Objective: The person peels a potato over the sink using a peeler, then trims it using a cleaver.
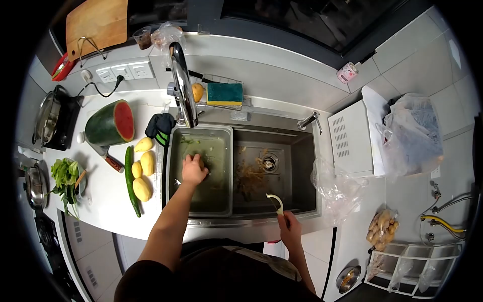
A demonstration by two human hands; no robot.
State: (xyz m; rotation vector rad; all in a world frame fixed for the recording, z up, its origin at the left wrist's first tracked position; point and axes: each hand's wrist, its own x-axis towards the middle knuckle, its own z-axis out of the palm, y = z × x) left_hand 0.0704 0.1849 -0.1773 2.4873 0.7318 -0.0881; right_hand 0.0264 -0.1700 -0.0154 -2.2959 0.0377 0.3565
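My left hand reaches into the murky water of the grey basin at the sink's left. Its fingers curl downward around something dull that I cannot make out, and their tips are partly hidden. Over the front of the right sink bowl, my right hand is closed on the pale handle of a peeler, its curved head pointing up and left. Brownish peelings lie in that bowl beside the drain. Small green bits float in the basin water.
Left of the sink lie several peeled potatoes, a cucumber, a knife, a cut watermelon and leafy greens. A tall faucet rises behind the basin. A clear plastic bag rests at the right edge.
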